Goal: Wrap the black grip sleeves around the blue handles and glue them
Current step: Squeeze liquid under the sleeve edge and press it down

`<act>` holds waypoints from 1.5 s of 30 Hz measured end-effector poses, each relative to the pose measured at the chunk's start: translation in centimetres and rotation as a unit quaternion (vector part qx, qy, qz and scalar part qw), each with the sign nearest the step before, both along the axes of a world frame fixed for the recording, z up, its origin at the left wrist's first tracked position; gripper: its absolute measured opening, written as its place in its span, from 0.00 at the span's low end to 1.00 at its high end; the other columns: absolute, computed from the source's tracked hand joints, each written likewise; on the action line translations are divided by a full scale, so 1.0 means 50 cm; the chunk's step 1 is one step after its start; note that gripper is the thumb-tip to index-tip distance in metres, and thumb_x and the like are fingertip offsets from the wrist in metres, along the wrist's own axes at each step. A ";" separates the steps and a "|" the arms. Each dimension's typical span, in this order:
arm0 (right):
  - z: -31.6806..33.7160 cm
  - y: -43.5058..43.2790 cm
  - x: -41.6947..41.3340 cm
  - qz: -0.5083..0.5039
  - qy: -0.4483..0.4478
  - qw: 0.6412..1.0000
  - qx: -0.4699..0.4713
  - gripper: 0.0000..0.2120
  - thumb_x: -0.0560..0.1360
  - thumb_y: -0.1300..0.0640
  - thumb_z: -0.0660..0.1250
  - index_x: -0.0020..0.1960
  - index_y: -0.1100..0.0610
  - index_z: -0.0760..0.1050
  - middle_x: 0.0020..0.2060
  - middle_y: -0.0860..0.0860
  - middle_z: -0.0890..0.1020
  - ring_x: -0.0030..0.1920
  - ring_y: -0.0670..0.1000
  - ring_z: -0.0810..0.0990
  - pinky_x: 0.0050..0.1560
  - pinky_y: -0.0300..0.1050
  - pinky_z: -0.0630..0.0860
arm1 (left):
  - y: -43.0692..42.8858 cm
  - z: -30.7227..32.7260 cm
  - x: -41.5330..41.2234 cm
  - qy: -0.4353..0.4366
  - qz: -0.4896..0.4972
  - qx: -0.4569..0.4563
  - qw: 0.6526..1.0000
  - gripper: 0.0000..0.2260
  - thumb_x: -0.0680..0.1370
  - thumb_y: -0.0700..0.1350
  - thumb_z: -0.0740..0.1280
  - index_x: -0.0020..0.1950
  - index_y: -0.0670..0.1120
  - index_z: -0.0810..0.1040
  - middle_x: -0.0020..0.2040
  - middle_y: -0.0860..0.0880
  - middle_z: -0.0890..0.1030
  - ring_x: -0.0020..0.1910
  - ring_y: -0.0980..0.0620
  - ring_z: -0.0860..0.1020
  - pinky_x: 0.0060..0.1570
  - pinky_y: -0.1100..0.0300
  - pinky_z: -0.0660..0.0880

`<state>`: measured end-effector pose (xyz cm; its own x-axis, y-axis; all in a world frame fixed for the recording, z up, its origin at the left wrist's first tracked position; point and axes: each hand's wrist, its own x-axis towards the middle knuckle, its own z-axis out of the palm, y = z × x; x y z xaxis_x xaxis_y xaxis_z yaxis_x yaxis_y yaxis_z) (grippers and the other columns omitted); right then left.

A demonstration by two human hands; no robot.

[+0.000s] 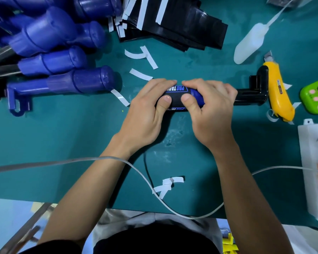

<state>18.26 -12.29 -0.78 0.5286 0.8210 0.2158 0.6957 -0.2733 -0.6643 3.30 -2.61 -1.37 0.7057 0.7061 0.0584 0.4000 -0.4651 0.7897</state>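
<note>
1. A pile of bare blue handles point(50, 43) lies at the far left of the table point(62, 143), so most of the job looks undone.
2. A stack of black grip sleeves point(182, 24) waits at the far edge, with white backing strips on.
3. The left hand point(147, 114) and right hand point(211, 114) both curl round one handle point(195, 94) at mid-table, thumbs pressing.
4. Its sleeve point(175, 100), black with blue-and-white lettering, looks wrapped round; whether it is glued I cannot tell.
</note>
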 end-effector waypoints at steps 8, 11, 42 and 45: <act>0.000 0.010 -0.014 -0.031 -0.025 0.999 0.009 0.13 0.78 0.45 0.72 0.54 0.54 0.84 0.47 0.43 0.85 0.53 0.50 0.79 0.63 0.47 0.62 | 0.000 0.003 -0.001 0.005 0.001 0.012 1.000 0.14 0.88 0.41 0.59 0.71 0.41 0.77 0.64 0.46 0.78 0.63 0.53 0.76 0.65 0.65 0.69; -0.004 0.012 -0.020 -0.043 -0.030 0.998 0.030 0.09 0.80 0.49 0.72 0.53 0.55 0.84 0.45 0.44 0.85 0.52 0.52 0.80 0.62 0.48 0.63 | -0.001 0.003 0.000 0.007 -0.001 0.013 1.000 0.14 0.87 0.40 0.59 0.71 0.40 0.77 0.64 0.46 0.78 0.63 0.52 0.76 0.66 0.65 0.68; -0.009 -0.016 0.014 -0.052 -0.078 0.994 -0.062 0.24 0.81 0.35 0.62 0.55 0.54 0.83 0.48 0.49 0.83 0.53 0.56 0.78 0.64 0.55 0.63 | -0.007 -0.018 0.034 -0.027 0.070 0.018 0.997 0.14 0.82 0.51 0.69 0.63 0.45 0.82 0.57 0.53 0.78 0.54 0.55 0.78 0.56 0.57 0.76; -0.011 -0.015 0.015 -0.046 -0.075 0.994 -0.063 0.23 0.82 0.36 0.62 0.56 0.55 0.83 0.48 0.50 0.83 0.53 0.57 0.77 0.63 0.55 0.63 | 0.005 -0.018 0.020 -0.031 0.024 0.016 0.999 0.15 0.87 0.50 0.62 0.68 0.43 0.79 0.60 0.51 0.78 0.59 0.56 0.77 0.60 0.63 0.72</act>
